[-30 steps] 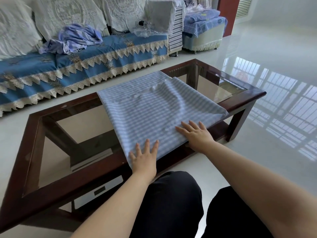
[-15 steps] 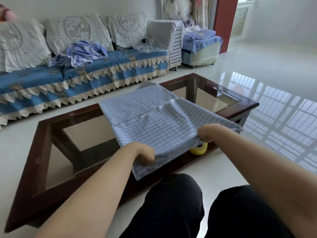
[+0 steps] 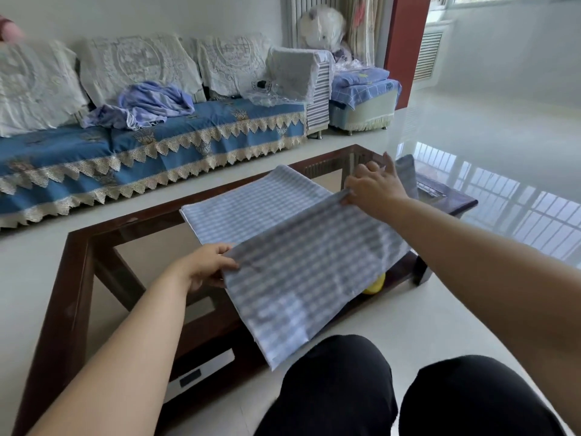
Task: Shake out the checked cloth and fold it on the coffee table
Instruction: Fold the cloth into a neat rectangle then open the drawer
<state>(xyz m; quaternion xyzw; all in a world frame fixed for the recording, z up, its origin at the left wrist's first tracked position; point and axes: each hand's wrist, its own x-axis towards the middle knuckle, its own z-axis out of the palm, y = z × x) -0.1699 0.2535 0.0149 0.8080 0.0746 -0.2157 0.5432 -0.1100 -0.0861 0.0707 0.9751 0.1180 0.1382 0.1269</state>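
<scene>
Hands (image 3: 209, 265) (image 3: 374, 188) pinch the checked cloth's (image 3: 301, 262) raised edge.

A sofa (image 3: 157, 143) with a blue lace-edged cover carries a crumpled lilac garment (image 3: 147, 105) and white lace cushions (image 3: 135, 67). Right of the sofa stands a covered footstool (image 3: 364, 99); behind that, a plastic-wrapped plush toy (image 3: 320, 26).

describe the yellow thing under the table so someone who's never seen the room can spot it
Start at the dark wooden coffee table with the glass top, in front of the blue sofa. Look below the hanging edge of the checked cloth, towards the table's right end, on the low shelf. The yellow object peeks out there, mostly hidden; it is the only bright yellow thing nearby.
</scene>
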